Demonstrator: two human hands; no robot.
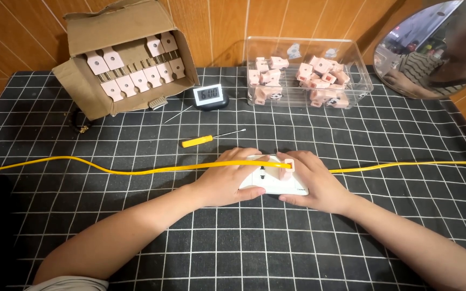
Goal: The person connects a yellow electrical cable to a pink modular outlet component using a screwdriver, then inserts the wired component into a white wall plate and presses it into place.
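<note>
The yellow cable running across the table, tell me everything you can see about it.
The thin yellow cable looks like smooth plastic-sheathed wire. It lies across the black grid-patterned tablecloth from the left edge of the view to the right edge, with a gentle wave on the left side. In the middle it passes over the white rectangular block, under the fingertips of the left hand and right hand, which press on it there. A small pink piece sits on it at that spot.

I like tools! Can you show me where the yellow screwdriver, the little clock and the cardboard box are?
yellow screwdriver (197, 141), head view, on its handle
little clock (210, 96), head view, on its screen
cardboard box (118, 24), head view, on its top flap
</note>
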